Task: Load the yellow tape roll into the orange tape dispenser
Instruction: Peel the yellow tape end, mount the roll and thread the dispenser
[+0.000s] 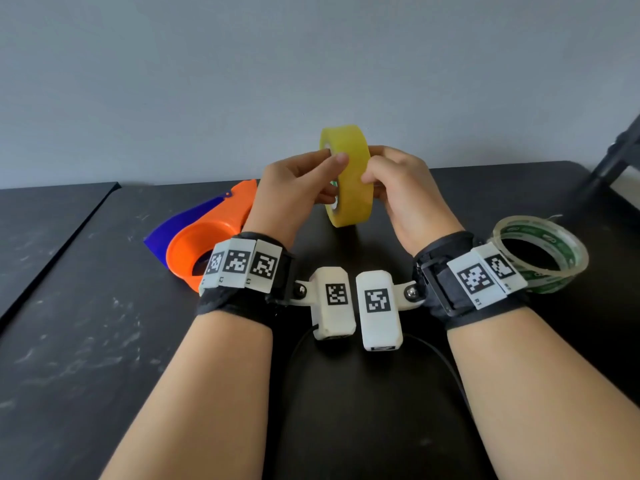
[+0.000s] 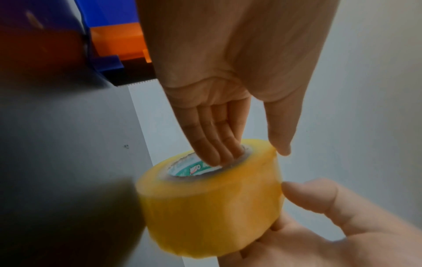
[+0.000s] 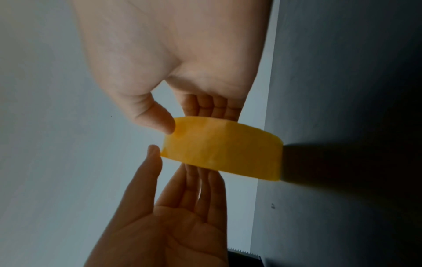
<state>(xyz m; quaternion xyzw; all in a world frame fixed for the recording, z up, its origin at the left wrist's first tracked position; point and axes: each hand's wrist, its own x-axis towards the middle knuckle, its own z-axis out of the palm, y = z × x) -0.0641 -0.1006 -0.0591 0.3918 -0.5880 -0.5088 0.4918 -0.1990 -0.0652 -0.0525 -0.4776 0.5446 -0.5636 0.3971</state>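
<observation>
Standing on edge in the air above the middle of the tabletop [image 1: 104,341], the yellow tape roll [image 1: 348,174] is pinched by both hands: the left hand [image 1: 294,188] has fingers tucked into the printed core with its thumb on the rim, and the right hand [image 1: 398,188] pinches the other side. Loading looks barely begun, since the orange tape dispenser [image 1: 207,237] lies unloaded at near left, apart from the roll. Glossy and translucent, the roll is thickly wound, while a clear tape roll [image 1: 547,251] lies at right.
</observation>
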